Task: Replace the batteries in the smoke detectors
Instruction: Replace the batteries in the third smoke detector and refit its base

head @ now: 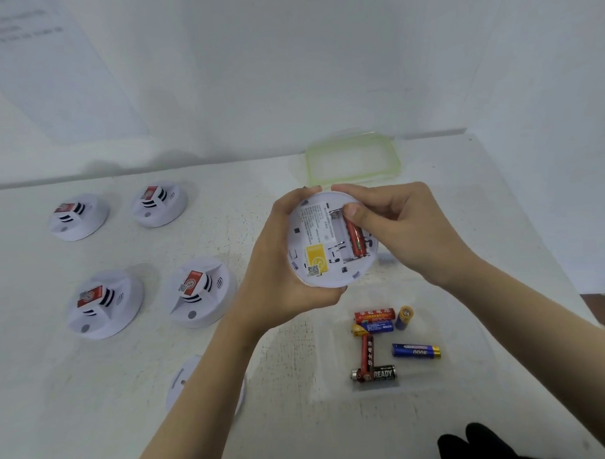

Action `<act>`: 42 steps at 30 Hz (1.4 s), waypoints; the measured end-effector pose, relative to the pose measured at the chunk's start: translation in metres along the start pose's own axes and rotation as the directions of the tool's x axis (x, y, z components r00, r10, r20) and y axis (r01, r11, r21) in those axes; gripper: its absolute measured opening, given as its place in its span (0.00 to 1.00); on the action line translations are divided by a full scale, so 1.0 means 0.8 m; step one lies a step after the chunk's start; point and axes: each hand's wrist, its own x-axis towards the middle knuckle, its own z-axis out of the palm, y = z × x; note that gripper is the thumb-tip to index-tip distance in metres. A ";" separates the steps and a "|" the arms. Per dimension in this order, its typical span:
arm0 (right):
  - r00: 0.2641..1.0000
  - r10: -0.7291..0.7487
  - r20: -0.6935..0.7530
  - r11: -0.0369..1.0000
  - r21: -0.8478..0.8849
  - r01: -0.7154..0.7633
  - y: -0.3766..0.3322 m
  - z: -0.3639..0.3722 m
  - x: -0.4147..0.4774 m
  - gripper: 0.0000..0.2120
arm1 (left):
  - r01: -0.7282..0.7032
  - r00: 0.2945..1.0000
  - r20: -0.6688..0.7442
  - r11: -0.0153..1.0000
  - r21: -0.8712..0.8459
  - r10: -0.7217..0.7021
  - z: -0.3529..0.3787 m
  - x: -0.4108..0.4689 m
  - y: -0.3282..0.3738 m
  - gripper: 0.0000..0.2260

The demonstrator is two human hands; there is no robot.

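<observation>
Here, over a white table (128, 390) (wall (289, 75) behind), left hand (272, 275) grips detector (315, 235), right hand (407, 225) pinches its battery (355, 241).

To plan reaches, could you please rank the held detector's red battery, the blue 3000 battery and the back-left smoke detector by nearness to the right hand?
1. Red battery: under the right hand's thumb.
2. Blue 3000 battery: near side, right.
3. Back-left smoke detector: far left.

The left hand (278, 264) holds an upturned smoke detector (329, 238) while the right hand (397, 226) presses a red battery (357, 239) into it.
</observation>
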 end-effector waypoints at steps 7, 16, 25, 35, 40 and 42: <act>0.990 0.127 0.057 0.982 -0.151 -0.117 0.002 -0.005 0.031 0.12 | 0.044 0.997 -0.063 0.999 0.026 -0.042 -0.018 0.005 -0.007 0.41; 0.896 0.312 0.317 0.648 -0.760 0.044 0.028 -0.018 0.060 0.04 | 0.173 0.974 -0.160 0.983 0.058 -0.162 -0.047 -0.009 -0.028 0.43; 0.881 0.363 0.303 0.382 -0.911 0.155 0.027 0.001 0.072 0.10 | 0.169 0.976 -0.148 0.984 0.048 -0.160 -0.040 -0.010 -0.030 0.42; 0.960 -0.261 -0.099 0.890 -0.411 0.200 -0.002 -0.007 0.016 0.02 | 0.147 0.980 -0.142 0.989 0.022 -0.143 -0.031 -0.014 -0.024 0.43; 0.886 -0.463 -0.022 0.786 -0.472 0.399 0.001 0.009 -0.020 0.08 | 0.133 0.984 -0.117 0.991 -0.028 -0.135 -0.024 -0.014 -0.014 0.43; 0.816 -0.572 0.086 0.631 -0.589 0.504 0.010 0.014 -0.027 0.06 | 0.132 0.986 -0.099 0.990 -0.053 -0.137 -0.020 -0.015 -0.010 0.44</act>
